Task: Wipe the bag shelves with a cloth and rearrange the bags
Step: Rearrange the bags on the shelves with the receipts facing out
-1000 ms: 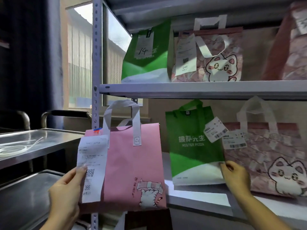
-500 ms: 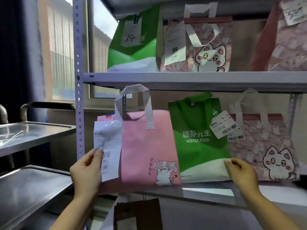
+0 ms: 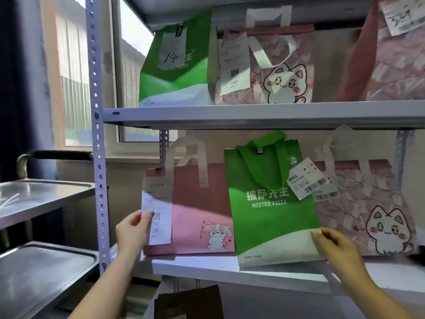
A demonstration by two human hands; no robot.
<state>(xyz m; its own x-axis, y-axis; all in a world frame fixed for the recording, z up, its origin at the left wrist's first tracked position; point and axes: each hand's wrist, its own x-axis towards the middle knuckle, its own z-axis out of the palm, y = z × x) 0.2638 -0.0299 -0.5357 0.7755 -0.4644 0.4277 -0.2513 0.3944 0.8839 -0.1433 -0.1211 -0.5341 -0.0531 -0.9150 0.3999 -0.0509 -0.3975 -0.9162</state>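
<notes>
A pink tote bag (image 3: 195,210) with a small cat print and a long receipt stands on the middle shelf (image 3: 202,265), at its left end. My left hand (image 3: 133,229) grips its left edge, thumb on the receipt. Beside it stands a green "Mister Pizza" bag (image 3: 271,217) with a barcode tag. My right hand (image 3: 333,247) holds that bag's lower right corner. A pink cat-print bag (image 3: 372,208) stands to the right, partly behind the green one. No cloth is in view.
The upper shelf (image 3: 253,113) carries a green bag (image 3: 177,65), a cat-print bag (image 3: 276,70) and another pink bag (image 3: 395,54) at the right. A steel cart (image 3: 41,196) stands left of the perforated rack post (image 3: 97,157). A brown paper bag (image 3: 190,302) sits below.
My left hand carried the pink bag rightward from in front of the rack post and onto the middle shelf beside the green bag. My right hand stayed at the green bag's lower corner.
</notes>
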